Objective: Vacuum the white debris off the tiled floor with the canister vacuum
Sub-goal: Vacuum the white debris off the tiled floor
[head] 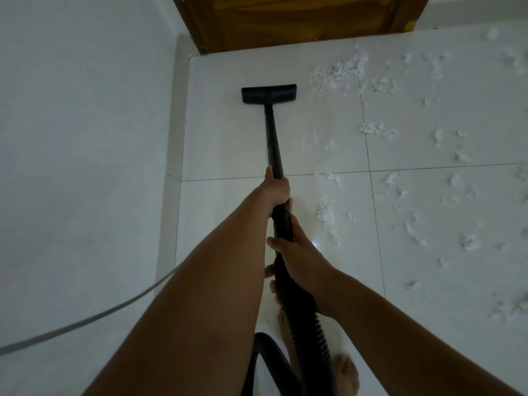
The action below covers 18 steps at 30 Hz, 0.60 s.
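A black vacuum wand (pixel 271 138) runs away from me to a flat black floor nozzle (pixel 268 94) resting on the white tiled floor (pixel 228 155) near the wall. My left hand (pixel 275 190) grips the wand further up. My right hand (pixel 300 261) grips the handle end where the ribbed black hose (pixel 311 332) begins. White fluffy debris (pixel 340 75) lies scattered to the right of the nozzle and across the right tiles, with a clump (pixel 325 215) beside the wand. The canister itself is out of view.
A white wall (pixel 85 138) with a low skirting runs along the left. A brown wooden door (pixel 300 18) stands at the far end. A grey power cord (pixel 85 318) crosses the lower left. My bare foot (pixel 345 372) shows at the bottom.
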{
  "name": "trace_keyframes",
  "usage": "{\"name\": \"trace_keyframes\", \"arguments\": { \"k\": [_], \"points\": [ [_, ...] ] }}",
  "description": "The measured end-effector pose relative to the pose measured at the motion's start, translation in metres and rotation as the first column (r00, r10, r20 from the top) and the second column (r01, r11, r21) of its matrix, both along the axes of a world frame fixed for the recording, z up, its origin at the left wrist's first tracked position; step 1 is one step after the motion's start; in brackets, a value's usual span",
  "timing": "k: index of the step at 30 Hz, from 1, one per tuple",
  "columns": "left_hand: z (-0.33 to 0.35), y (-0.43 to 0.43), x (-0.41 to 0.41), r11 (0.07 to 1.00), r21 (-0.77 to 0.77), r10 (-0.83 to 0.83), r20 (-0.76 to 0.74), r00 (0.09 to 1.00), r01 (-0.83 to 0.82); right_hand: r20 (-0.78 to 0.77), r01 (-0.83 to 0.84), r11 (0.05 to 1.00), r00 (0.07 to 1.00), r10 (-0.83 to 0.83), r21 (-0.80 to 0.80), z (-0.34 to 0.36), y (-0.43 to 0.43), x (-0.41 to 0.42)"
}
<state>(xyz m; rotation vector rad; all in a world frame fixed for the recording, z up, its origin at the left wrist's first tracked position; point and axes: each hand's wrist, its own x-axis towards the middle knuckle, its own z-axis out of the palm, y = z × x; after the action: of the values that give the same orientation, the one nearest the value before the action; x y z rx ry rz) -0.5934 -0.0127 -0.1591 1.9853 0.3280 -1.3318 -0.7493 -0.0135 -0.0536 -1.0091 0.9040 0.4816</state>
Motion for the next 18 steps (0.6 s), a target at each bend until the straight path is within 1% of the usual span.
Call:
{"name": "trace_keyframes", "arguments": {
  "k": [2,6,11,14,18],
  "points": [
    [0.0,0.0,-0.004,1.0,0.008,-0.007,0.012,1.0,0.007,-0.007,0.033,0.999,0.999,-0.034,-0.012,-0.002,0.005,-0.004],
    [0.003,0.004,-0.024,0.999,-0.004,0.036,0.009,0.999,-0.036,-0.023,-0.001,0.999,1.0,0.0,-0.054,-0.003,0.011,-0.018],
    [0.015,0.02,-0.073,1.0,0.015,-0.016,0.004,1.0,0.016,-0.05,-0.1,0.988,0.994,0.095,-0.118,0.01,0.02,-0.064],
    [0.026,0.033,-0.105,1.0,0.014,-0.002,-0.012,1.0,0.002,-0.054,-0.165,0.969,0.986,0.158,-0.184,0.014,0.03,-0.093],
    [0.038,0.053,-0.151,1.0,0.019,0.016,-0.017,1.0,-0.016,-0.058,-0.208,0.958,0.978,0.2,-0.196,0.019,0.051,-0.138]
  ]
}}
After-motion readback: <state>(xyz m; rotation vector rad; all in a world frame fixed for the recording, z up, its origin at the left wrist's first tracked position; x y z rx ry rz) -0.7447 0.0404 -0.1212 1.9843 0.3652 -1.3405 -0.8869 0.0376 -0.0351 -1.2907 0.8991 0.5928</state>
